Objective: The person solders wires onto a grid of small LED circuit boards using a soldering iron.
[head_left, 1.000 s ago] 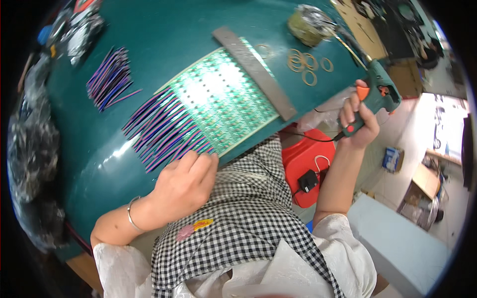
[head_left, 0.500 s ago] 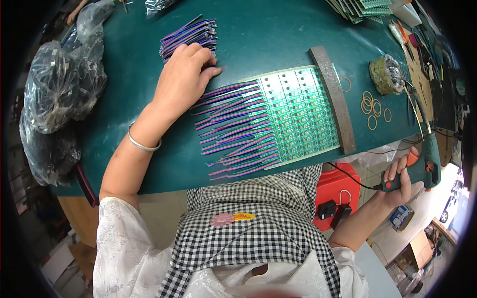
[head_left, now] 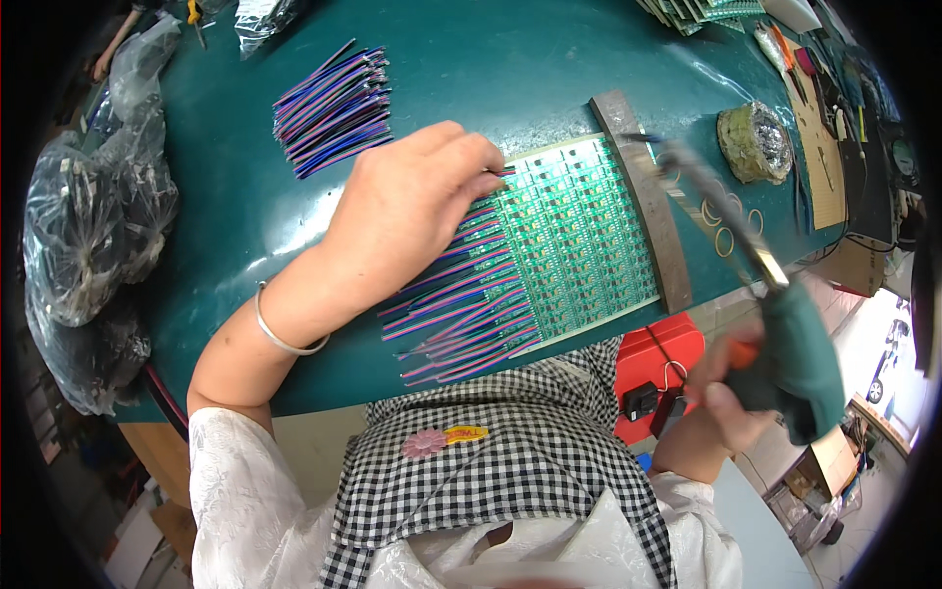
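My left hand (head_left: pixel 417 201) is closed in a pinch at the upper left corner of a green circuit board panel (head_left: pixel 579 240). A short piece of multicoloured wire shows at its fingertips; most of it is hidden beneath the hand. Below it, a row of similar wires (head_left: pixel 461 329) sticks out from the panel's left edge. My right hand (head_left: pixel 726 398), blurred, grips a green soldering gun (head_left: pixel 807 358) with an orange trigger. The gun's smeared metal barrel points up and left, its tip near the dark metal bar (head_left: pixel 643 196) lying along the panel's right side.
A pile of loose multicoloured wires (head_left: pixel 334 113) lies at the upper left. Clear plastic bags (head_left: pixel 93 236) line the left edge. Rubber bands (head_left: pixel 724 241) and a round, silver-topped block (head_left: pixel 756 142) lie right of the bar. More circuit boards (head_left: pixel 702 10) are at the back.
My left hand has moved from the wire pile to the panel's upper left corner, bringing a wire. My right hand has raised the soldering gun and swung its barrel left toward the panel.
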The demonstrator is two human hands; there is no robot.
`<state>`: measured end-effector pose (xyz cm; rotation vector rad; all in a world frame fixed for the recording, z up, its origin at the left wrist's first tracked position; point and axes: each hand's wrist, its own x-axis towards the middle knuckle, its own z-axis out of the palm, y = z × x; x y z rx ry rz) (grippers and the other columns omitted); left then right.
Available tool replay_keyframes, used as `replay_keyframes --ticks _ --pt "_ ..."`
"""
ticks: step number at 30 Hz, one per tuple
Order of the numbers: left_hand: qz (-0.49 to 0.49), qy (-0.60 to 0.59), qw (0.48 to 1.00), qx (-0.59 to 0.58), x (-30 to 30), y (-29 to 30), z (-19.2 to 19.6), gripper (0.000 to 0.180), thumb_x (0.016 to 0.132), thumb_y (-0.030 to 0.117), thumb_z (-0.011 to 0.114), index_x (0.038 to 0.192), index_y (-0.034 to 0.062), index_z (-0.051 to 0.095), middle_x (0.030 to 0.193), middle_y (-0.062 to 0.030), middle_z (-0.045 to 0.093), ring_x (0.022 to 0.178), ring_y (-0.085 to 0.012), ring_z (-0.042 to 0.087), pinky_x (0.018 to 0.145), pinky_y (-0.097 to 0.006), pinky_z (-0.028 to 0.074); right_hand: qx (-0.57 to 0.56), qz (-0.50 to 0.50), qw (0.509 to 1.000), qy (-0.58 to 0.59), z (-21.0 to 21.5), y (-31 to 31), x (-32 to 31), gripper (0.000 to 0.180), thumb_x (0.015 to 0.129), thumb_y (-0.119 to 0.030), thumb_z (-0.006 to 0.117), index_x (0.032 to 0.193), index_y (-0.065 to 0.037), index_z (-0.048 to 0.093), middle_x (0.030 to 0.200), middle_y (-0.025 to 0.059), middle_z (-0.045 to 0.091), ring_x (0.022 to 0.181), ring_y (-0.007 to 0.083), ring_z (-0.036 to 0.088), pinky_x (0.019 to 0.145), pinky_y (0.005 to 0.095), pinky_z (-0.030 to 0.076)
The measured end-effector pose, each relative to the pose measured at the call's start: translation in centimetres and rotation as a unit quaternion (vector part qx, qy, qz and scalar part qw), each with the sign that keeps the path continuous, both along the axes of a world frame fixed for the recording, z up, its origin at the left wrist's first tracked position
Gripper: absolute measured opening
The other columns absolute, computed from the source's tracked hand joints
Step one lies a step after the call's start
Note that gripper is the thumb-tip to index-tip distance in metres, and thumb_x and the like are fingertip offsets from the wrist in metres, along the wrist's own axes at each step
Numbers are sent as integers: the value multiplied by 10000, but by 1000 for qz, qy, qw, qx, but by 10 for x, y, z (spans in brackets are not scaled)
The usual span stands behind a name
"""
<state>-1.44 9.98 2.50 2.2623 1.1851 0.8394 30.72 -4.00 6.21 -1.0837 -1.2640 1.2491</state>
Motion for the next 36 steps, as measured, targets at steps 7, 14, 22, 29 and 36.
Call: replay_keyframes --ticks 7,14,22,29,36 --pt "-25 -16 999 24 17 -12 -14 153 802 -8 737 941 47 705 770 -88 642 657 -250 644 573 -321 512 -99 -134 986 29 -15 -15 -38 663 684 -65 788 1230 155 483 748 122 550 491 155 518 426 256 465" --pt "-42 -57 997 6 17 -11 -12 115 788 23 740 895 63 725 777 -85 647 655 -263 651 567 -350 525 -179 -125 973 77 -4 -23 -28 658 689 -67 773 1227 161 470 718 112 534 477 156 511 429 255 466" --pt "-49 27 997 54 19 -6 -7 178 749 -21 738 900 72 732 769 -52 630 640 -215 625 551 -320 512 -167 -105 980 -7 -3 -18 -26 642 679 -89 778 1204 163 507 798 155 582 482 156 511 436 254 449" --pt "-43 1 999 19 19 -7 -14 181 753 -8 738 913 76 725 820 -49 646 679 -217 660 569 -318 535 -225 -98 968 51 -9 -18 -19 666 668 -35 767 1230 171 474 1031 186 587 519 159 525 421 272 463" --pt "-43 0 999 2 14 -4 -14 163 792 31 749 950 72 752 828 -55 636 662 -208 647 554 -316 526 -202 -37 976 74 -8 -7 -21 602 711 0 724 1288 86 573 1124 120 653 688 131 549 629 267 450"
